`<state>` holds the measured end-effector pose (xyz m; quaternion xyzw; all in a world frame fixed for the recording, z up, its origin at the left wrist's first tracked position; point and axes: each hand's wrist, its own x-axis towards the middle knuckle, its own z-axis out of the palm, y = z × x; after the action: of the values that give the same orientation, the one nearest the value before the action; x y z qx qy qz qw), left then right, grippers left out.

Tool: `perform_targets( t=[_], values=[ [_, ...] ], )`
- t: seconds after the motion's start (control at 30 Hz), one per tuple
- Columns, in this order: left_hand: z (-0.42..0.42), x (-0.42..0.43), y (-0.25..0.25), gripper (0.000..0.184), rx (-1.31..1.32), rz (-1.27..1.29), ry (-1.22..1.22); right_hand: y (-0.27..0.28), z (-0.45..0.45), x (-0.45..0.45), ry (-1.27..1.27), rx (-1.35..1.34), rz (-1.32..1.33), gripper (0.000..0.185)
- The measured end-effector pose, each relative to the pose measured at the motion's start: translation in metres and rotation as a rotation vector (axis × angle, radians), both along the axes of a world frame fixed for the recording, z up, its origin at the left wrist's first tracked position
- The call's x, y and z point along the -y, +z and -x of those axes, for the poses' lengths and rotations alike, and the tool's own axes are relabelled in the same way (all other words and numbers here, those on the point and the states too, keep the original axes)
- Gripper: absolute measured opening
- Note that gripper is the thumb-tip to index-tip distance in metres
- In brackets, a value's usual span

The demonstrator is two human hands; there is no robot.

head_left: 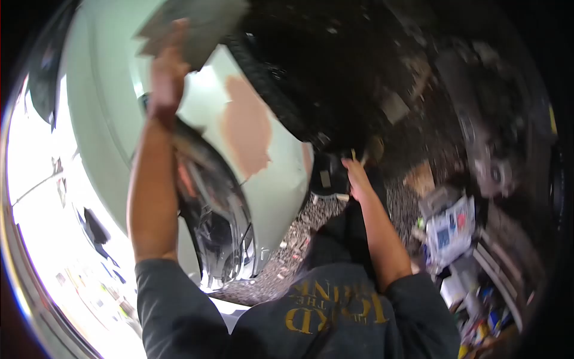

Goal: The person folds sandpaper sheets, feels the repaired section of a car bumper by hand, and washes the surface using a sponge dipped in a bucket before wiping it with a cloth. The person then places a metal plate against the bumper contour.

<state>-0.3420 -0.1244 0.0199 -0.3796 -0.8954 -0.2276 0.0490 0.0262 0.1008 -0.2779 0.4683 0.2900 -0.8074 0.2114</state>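
My left hand [167, 81] is raised at the upper left over a white car's body panel [278, 179]. It grips a stiff-looking grey sheet [206, 27], which is blurred. A dull pinkish-tan patch [246, 128] of filler or primer lies on the panel beside the dark wheel arch. Below my left hand sits the car's headlight [218, 206]. My right hand [357, 179] is lower and to the right, its fingers closed around something thin and pale yellow, too small to name. Next to it is a dark object [326, 173] with a light rectangle on it.
Gravelly, littered ground [284, 254] runs beside the car. At the right lie a white printed plastic bag [451, 230], a piece of cardboard [420, 178] and several bottles and scraps. A dark, dusty car part [490, 161] stands at the far right.
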Motion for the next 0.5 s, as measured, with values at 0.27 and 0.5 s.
perform_targets(
  t=[0.27,0.5],
  values=[
    [-0.088,-0.056,0.063,0.041,0.321,-0.352,0.25,-0.021,-0.092,-0.047,0.728,-0.166,-0.686,0.087],
    [-0.311,-0.029,0.131,0.026,0.402,-0.544,0.033,-0.021,-0.181,-0.171,1.372,-0.257,-0.785,0.065]
  ],
)
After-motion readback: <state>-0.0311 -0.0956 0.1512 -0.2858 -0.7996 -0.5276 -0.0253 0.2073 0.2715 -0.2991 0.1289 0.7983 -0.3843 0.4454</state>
